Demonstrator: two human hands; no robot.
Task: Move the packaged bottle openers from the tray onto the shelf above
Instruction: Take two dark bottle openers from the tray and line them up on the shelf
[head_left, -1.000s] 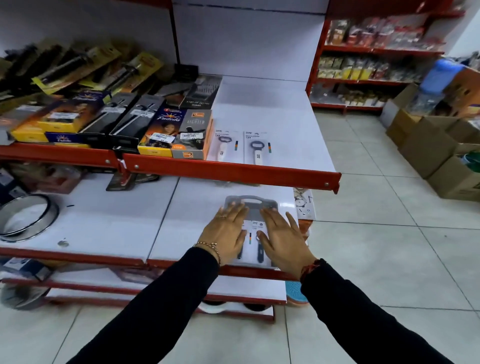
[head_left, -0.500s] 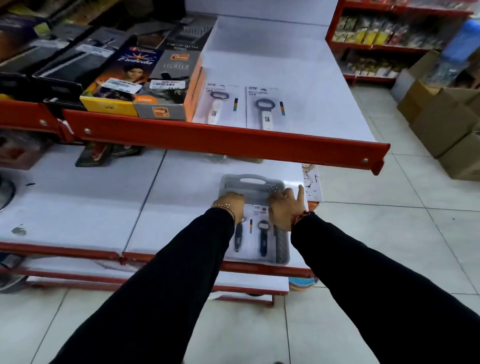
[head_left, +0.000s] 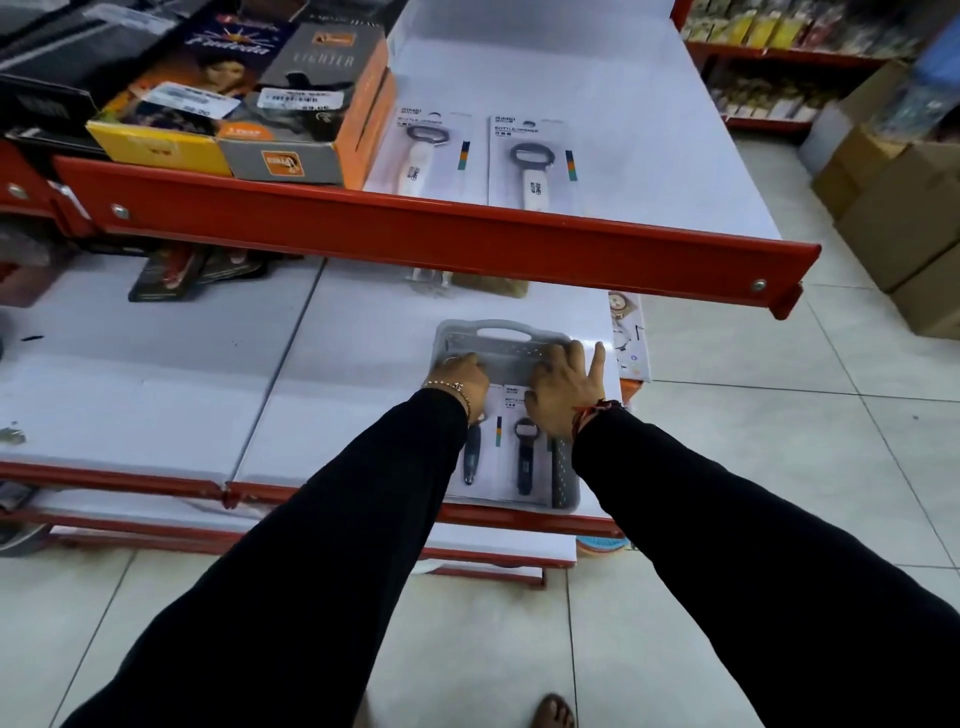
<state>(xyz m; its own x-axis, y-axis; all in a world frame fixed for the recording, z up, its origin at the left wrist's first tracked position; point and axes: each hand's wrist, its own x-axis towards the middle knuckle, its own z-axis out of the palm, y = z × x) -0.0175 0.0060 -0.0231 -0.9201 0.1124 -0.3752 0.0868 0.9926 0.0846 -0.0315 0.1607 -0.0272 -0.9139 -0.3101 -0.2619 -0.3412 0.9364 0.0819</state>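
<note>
A grey perforated tray (head_left: 501, 336) sits on the lower white shelf near its front right corner. Two packaged bottle openers with dark handles lie in it side by side, the left one (head_left: 471, 453) and the right one (head_left: 524, 457). My left hand (head_left: 460, 376) covers the top of the left package, its fingers curled over the far edge. At the top of the right package my right hand (head_left: 566, 384) does the same, with one finger stretched onto the tray rim. Two white-handled packaged openers (head_left: 422, 156) (head_left: 535, 166) lie on the shelf above (head_left: 649, 130).
The upper shelf's red front rail (head_left: 415, 234) overhangs the tray. Lighter boxes (head_left: 291, 104) stand to the left of the white openers. Dark packets (head_left: 176, 270) lie at the back of the lower shelf. Cardboard boxes (head_left: 904, 208) stand on the tiled floor at right.
My hands slid from lying flat on the packages to their far ends, and the fingers curled over the edges. The view moved closer to the shelves.
</note>
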